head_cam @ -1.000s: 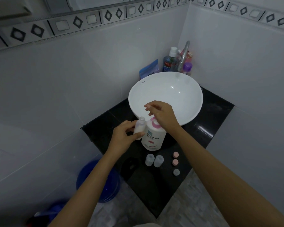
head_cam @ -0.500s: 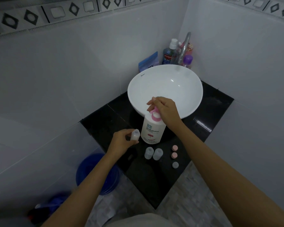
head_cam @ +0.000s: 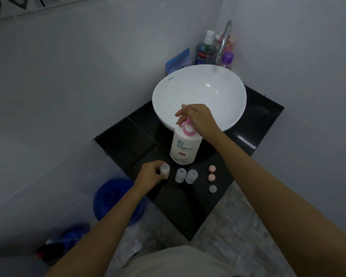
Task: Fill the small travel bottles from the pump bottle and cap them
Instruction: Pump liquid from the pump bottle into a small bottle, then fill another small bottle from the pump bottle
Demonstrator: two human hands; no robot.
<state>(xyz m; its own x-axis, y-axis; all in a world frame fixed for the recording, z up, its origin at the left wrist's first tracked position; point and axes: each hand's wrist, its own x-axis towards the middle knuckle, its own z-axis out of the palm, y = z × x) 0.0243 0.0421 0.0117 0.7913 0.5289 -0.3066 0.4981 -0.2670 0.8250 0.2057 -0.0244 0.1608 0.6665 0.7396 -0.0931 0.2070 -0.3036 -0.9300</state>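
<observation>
A white pump bottle (head_cam: 185,148) with a pink pump head stands on the black counter (head_cam: 188,206) in front of the basin. My right hand (head_cam: 198,119) rests on the pump head, fingers curled over it. My left hand (head_cam: 151,174) holds a small translucent travel bottle (head_cam: 165,169), uncapped, low on the counter left of the pump bottle. Two more open travel bottles (head_cam: 186,176) stand side by side just right of it. Two pink caps (head_cam: 211,173) and one clear cap (head_cam: 212,189) lie in a line further right.
A white bowl basin (head_cam: 200,92) sits behind the pump bottle, with a tap (head_cam: 224,41) and several toiletry bottles (head_cam: 205,50) in the corner. White tiled walls close in left and right. A blue bucket (head_cam: 116,198) stands on the floor, below the counter's left edge.
My left hand brought the small bottle down from beside the pump spout to the counter, left of the other two bottles. My right hand stayed on the pump head.
</observation>
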